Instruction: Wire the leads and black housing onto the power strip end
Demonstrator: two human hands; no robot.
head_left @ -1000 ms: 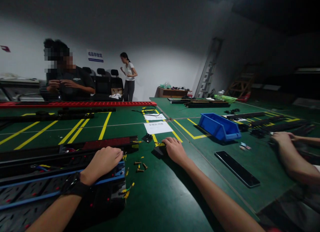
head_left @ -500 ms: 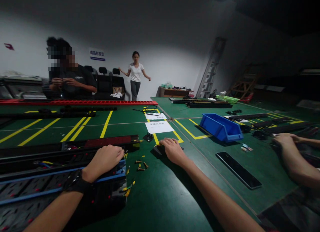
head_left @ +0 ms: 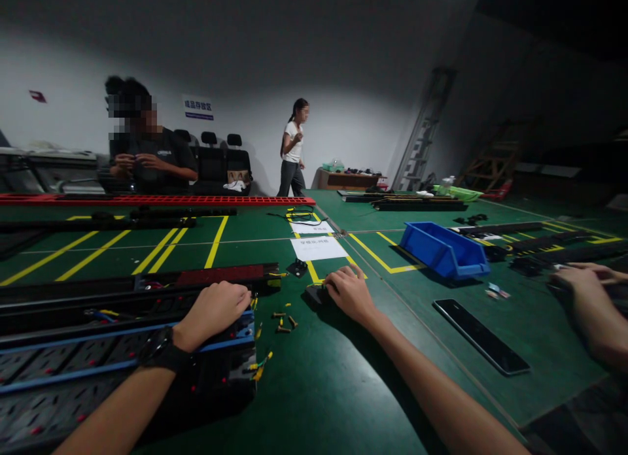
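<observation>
While my left hand (head_left: 214, 314) lies over the black socket strips (head_left: 91, 355) at lower left, my right hand (head_left: 350, 293) covers part of a dark piece (head_left: 315, 294) near mid-frame on the green bench (head_left: 333, 389); whether either grip is closed, I can't tell.

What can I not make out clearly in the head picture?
Head view:
Left hand: underside, hidden by itself.
Flat black piece: part behind the right hand, hidden.
Black slotted strip with blue edges: left end, cut by picture edge.
White rectangular paper sheet: small print, blurred.
</observation>
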